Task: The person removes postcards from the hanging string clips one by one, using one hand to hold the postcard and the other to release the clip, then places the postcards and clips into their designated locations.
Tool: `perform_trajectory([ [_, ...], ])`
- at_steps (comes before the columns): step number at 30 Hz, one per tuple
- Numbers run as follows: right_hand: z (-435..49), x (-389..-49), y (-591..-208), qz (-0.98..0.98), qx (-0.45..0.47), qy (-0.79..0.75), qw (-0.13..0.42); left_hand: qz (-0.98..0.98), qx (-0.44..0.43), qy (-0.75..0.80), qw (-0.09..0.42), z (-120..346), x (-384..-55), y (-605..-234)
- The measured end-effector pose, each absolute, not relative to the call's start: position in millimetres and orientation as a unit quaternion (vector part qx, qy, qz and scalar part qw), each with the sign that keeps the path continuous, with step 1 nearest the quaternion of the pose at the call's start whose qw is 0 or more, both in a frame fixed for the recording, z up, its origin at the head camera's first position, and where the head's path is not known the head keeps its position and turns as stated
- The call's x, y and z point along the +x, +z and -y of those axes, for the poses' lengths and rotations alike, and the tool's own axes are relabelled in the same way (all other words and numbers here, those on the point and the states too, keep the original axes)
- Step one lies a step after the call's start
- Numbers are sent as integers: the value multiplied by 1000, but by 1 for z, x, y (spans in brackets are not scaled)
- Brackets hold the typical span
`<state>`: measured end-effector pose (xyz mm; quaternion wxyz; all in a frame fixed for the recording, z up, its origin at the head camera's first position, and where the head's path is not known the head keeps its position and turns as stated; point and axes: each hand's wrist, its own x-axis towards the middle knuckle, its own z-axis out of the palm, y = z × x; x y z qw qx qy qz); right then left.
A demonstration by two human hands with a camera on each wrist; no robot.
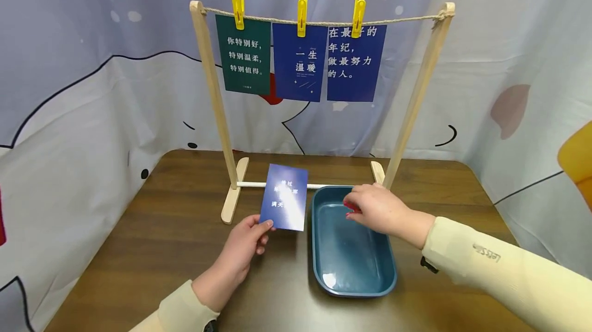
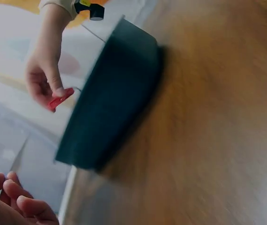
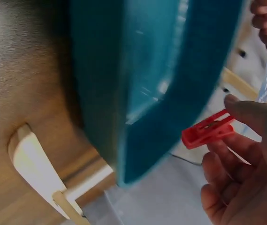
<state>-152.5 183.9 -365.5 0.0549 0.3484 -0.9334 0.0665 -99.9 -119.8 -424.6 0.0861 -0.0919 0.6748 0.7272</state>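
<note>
My left hand (image 1: 242, 247) pinches a blue card (image 1: 284, 196) with white writing by its lower left corner, left of the teal tray (image 1: 351, 255). Thumb and fingers of my right hand (image 1: 376, 208) grip a red clothespin (image 3: 208, 130) over the tray's far right part. In the head view that clothespin is mostly hidden by the fingers. Three cards hang from a rope (image 1: 273, 20) behind: a green card (image 1: 245, 57), a blue card (image 1: 298, 65) and another blue card (image 1: 355, 65). Each hangs under a yellow clothespin (image 1: 302, 16).
A wooden frame has a left post (image 1: 215, 100), a right post (image 1: 418, 85) and feet on the brown table (image 1: 176, 229). Its white crossbar (image 1: 252, 184) runs low behind the tray. A patterned curtain (image 1: 115, 100) surrounds the table's back and sides.
</note>
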Motion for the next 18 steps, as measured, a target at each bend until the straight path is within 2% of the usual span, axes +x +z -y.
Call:
perform_trajectory([
  [12, -164, -181, -404, 937, 346, -26, -33, -705, -131, 674, 179, 150, -89, -450],
  [18, -160, -193, -417, 938, 341, -40, -44, -717, -124, 652, 212, 159, -79, -446],
])
